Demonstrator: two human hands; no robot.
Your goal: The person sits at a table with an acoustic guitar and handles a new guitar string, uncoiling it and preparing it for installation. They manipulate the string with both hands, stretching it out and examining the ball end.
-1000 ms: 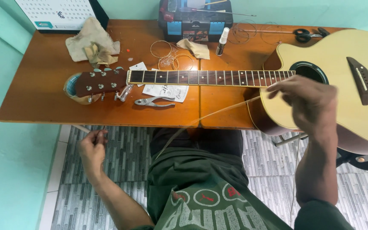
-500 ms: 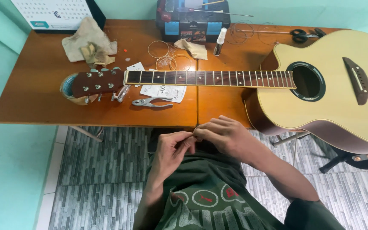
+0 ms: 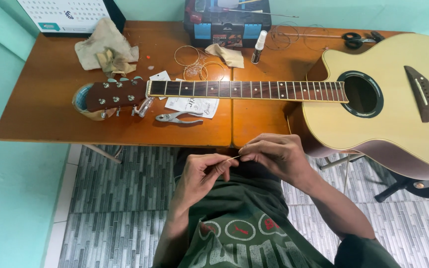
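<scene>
An acoustic guitar (image 3: 373,114) lies flat across a brown wooden table (image 3: 45,104), its headstock (image 3: 115,94) to the left and its pale body to the right. In front of the table edge, over my lap, my left hand (image 3: 202,171) and my right hand (image 3: 274,154) meet. Both pinch a thin guitar string (image 3: 233,158) between fingertips; only a short bit shows between them.
Pliers (image 3: 177,117) and a paper packet (image 3: 194,105) lie under the neck. Coiled strings (image 3: 194,62), a crumpled cloth (image 3: 106,49), a small bottle (image 3: 258,47), a black-and-blue toolbox (image 3: 227,22) and scissors (image 3: 358,38) sit further back. The floor is grey tile.
My right hand came down from the guitar body to my lap and my left hand rose to meet it. The string, earlier stretched wide between them, is now pinched close together.
</scene>
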